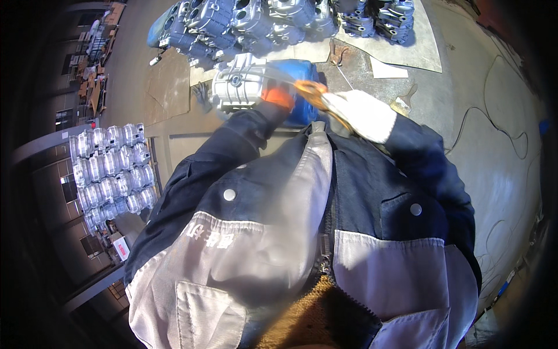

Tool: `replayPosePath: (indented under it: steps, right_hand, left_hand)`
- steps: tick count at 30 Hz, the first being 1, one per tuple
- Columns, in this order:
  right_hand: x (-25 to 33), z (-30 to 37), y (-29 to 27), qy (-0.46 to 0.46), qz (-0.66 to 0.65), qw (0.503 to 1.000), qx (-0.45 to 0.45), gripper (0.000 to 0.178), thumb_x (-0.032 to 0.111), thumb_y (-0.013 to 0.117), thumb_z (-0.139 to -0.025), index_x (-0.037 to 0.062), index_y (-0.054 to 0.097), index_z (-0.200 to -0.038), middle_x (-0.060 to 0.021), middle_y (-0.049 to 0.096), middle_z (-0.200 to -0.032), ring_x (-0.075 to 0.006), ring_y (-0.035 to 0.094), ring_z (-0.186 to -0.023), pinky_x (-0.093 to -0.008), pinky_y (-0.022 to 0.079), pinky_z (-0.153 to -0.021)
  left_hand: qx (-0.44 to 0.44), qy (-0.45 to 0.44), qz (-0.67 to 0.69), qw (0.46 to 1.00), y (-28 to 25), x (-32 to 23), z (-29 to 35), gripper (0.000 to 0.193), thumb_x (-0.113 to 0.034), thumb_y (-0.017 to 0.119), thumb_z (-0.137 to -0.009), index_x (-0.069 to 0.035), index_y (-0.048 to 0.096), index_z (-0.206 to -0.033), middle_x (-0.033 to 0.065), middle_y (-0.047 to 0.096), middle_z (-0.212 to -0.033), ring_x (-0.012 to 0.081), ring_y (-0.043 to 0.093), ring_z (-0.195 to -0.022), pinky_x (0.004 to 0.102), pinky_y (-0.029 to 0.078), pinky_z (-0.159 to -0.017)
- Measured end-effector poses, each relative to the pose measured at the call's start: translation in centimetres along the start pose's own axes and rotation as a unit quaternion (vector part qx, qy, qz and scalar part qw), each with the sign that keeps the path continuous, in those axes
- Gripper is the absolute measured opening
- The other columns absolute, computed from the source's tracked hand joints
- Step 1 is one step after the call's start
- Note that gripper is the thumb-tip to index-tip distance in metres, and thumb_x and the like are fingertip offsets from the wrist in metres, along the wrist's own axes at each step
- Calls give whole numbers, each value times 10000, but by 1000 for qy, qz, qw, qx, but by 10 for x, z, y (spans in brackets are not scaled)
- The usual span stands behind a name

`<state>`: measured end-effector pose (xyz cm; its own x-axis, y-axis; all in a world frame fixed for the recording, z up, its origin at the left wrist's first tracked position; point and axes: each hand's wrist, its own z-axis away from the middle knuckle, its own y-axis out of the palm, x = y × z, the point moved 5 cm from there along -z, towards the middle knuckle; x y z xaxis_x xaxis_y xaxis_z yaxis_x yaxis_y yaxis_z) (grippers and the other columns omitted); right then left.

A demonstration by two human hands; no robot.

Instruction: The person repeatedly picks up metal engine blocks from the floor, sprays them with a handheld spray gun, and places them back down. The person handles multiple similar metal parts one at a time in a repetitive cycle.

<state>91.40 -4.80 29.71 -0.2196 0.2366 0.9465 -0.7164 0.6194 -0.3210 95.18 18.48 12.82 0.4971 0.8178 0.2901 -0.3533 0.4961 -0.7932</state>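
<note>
A pale silver metal housing casting with ribs and a round boss sits on the bench just left of a blue block-like support. My left hand, in an orange glove, grips the housing at its right side; part of its fingers is hidden. My right hand wears a white glove with orange fingers. Those fingers are closed round a thin, long tool, smeared by motion, that points left over the housing. Its exact kind cannot be made out.
Several similar castings crowd the far side of the bench. A brush, a white sheet and a plier-like tool lie to the right. Stacked castings stand at left. A cable trails over the floor at right.
</note>
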Motion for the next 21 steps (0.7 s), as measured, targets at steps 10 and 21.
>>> replayPosePath:
  steps: [10, 21]
  right_hand:
    - [-40, 55, -6, 186, -318, 925, -93, 465, 380, 432, -993, -37, 580, -1138, -33, 640, -971, -131, 600, -839, -271, 487, -770]
    - [-129, 73, 8, 116, -529, 821, -181, 452, 357, 477, -980, -10, 536, -1238, -62, 609, -1146, -115, 593, -995, -232, 480, -855]
  left_hand:
    - [41, -103, 35, 993, -26, 19, 22, 227, -189, 579, -797, -108, 711, -963, 134, 660, -1035, 324, 647, -948, 498, 512, -699]
    - [72, -39, -18, 997, -5, 53, 28, 240, -199, 586, -810, -106, 687, -1007, 134, 640, -1067, 332, 615, -1019, 457, 513, -798]
